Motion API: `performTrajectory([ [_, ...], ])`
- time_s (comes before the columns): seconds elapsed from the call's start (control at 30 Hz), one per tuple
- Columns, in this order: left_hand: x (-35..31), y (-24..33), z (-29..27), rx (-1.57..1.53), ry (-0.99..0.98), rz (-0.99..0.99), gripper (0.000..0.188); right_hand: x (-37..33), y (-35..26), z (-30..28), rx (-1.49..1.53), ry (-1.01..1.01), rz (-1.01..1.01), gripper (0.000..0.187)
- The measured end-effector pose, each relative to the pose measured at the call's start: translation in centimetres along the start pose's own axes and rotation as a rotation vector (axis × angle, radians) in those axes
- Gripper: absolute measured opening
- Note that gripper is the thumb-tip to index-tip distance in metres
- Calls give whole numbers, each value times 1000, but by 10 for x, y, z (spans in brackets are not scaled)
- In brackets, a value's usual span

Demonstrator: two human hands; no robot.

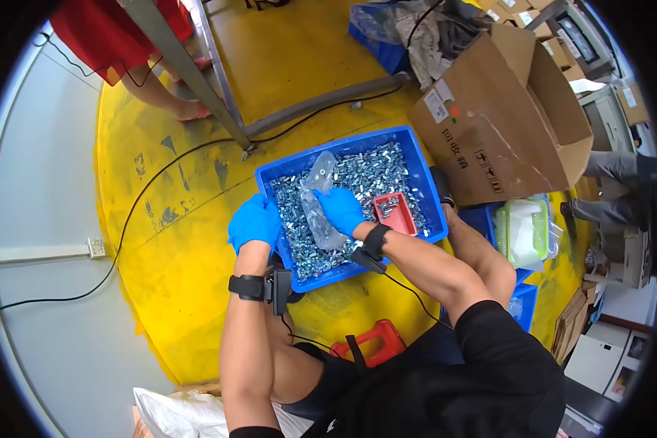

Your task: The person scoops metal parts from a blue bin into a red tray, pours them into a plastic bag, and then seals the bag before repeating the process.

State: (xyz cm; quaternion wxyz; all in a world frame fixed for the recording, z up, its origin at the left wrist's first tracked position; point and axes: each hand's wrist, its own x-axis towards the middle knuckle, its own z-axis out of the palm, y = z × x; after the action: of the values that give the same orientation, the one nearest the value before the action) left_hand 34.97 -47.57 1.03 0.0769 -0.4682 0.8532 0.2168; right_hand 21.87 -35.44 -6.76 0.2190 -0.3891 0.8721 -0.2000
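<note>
A blue plastic bin [425,171] stands on the floor in front of me, filled with many small shiny metal parts [365,169]. My left hand [255,223], in a blue glove, is closed over the bin's left rim. A crumpled clear plastic bag [321,223] lies lengthwise over the metal parts. My right hand [343,211], also gloved in blue, is closed on the bag's right side, its fingertips partly hidden in the folds. Inside the bin, right of that hand, sits a small red tray [398,217] with a few metal parts in it.
A large open cardboard box [489,131] stands at the far right. Beside my right leg is a green basket [527,232] over blue bins. A red plastic stool [376,343] is near me. A black cable crosses the yellow floor [190,241] below a metal frame [190,73]. Another person stands far left.
</note>
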Motion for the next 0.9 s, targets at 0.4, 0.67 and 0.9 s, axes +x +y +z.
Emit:
performTrajectory([
  [0.4,12,24,14,-149,26,553,37,-296,22,-256,56,693,-130,25],
  [0.67,-10,68,42,-132,-146,737,26,-512,116,-276,181,972,549,27],
  [0.9,-47,91,38,-39,-297,699,19,-619,251,-165,482,1310,916,31],
])
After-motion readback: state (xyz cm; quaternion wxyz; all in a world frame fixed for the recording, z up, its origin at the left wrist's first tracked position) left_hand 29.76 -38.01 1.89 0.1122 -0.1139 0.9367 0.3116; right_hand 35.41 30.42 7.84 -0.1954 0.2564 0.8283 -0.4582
